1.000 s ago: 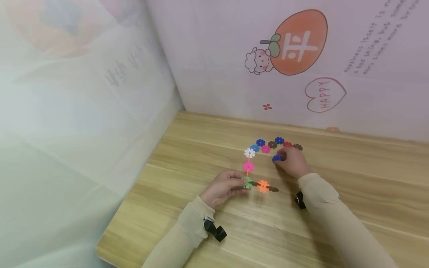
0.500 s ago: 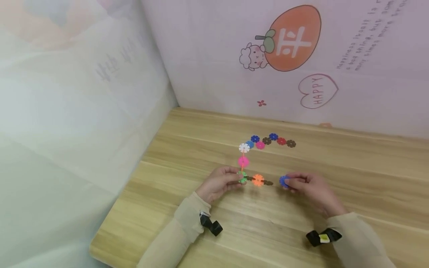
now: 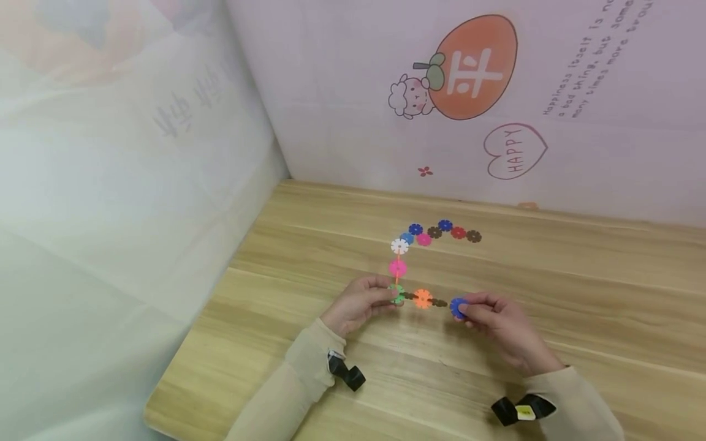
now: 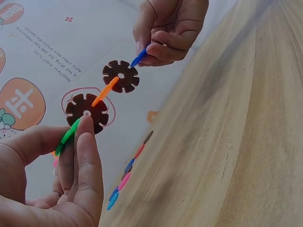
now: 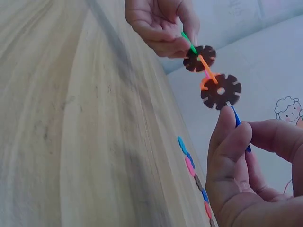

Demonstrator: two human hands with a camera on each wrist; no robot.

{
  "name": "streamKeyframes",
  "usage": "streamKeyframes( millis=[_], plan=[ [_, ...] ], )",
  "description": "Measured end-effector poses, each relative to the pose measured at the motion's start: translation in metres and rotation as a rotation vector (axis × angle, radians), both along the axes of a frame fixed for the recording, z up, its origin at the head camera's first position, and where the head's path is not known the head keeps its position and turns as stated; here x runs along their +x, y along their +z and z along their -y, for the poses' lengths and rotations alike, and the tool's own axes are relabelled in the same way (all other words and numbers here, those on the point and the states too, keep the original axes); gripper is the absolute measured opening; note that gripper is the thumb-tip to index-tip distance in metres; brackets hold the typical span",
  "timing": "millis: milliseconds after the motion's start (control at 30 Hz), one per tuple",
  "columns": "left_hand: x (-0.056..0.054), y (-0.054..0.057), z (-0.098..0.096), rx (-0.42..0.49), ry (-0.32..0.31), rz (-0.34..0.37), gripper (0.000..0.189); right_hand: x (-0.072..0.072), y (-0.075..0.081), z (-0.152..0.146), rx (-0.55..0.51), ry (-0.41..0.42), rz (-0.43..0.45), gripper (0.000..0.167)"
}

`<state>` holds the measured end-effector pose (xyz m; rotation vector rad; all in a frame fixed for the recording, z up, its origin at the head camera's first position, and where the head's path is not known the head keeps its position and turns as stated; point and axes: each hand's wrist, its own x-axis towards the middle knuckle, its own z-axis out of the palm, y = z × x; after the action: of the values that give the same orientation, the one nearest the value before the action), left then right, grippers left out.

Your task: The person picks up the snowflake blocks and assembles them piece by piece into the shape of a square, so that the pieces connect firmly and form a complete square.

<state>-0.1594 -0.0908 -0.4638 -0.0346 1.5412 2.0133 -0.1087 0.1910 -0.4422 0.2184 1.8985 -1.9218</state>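
Note:
In the head view my left hand (image 3: 361, 304) pinches a green slotted plastic disc (image 3: 396, 294), the corner piece of a chain of interlocking discs. From it, a pink disc (image 3: 398, 268) and a white disc (image 3: 399, 246) extend away from me; brown pieces and an orange disc (image 3: 423, 299) extend rightward. My right hand (image 3: 510, 327) pinches a blue slotted disc (image 3: 457, 308) by its edge. The wrist views show the blue disc (image 4: 138, 57) edge-on, right at a slot in the rim of the brown end disc (image 5: 227, 97). The chain is held above the table.
Behind the chain, a row of loose discs lies on the wooden table (image 3: 331, 233), among them a red disc (image 3: 458, 233) and a brown disc (image 3: 474, 236). A printed cloth (image 3: 353, 110) hangs along the back, and a pale cloth (image 3: 138, 245) along the left.
My right hand has brought the blue disc from beside the row at the back toward me, then left to the brown end of the chain. My left hand keeps its hold on the green disc.

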Motion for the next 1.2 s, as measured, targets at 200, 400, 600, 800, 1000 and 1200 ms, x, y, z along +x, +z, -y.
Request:
streamKeyframes(
  millis=[200,400,600,800,1000,1200],
  plan=[
    [0.0012,-0.0003,-0.0019,-0.003,-0.005,0.003,0.013,0.0002,-0.0012,0.0028,-0.051,-0.030,0.020,0.019],
    [0.0014,0.0001,-0.0029,0.001,-0.002,0.006,0.016,-0.0003,-0.0002,0.0046,-0.094,-0.044,0.023,0.019],
    [0.0009,-0.0029,-0.0041,0.004,-0.017,0.005,0.014,0.0004,-0.0015,0.0061,-0.095,-0.055,0.021,0.018],
    [0.0017,-0.0047,-0.0051,0.008,-0.024,0.000,0.010,0.0014,-0.0042,0.0086,-0.097,-0.064,0.014,0.015],
    [0.0023,-0.0048,-0.0073,-0.002,-0.013,0.018,0.011,0.0013,-0.0056,0.0096,-0.109,-0.082,0.014,0.016],
    [0.0002,-0.0048,-0.0089,-0.005,0.002,0.021,0.013,0.0000,-0.0060,0.0104,-0.092,-0.084,0.027,0.016]
  ],
)
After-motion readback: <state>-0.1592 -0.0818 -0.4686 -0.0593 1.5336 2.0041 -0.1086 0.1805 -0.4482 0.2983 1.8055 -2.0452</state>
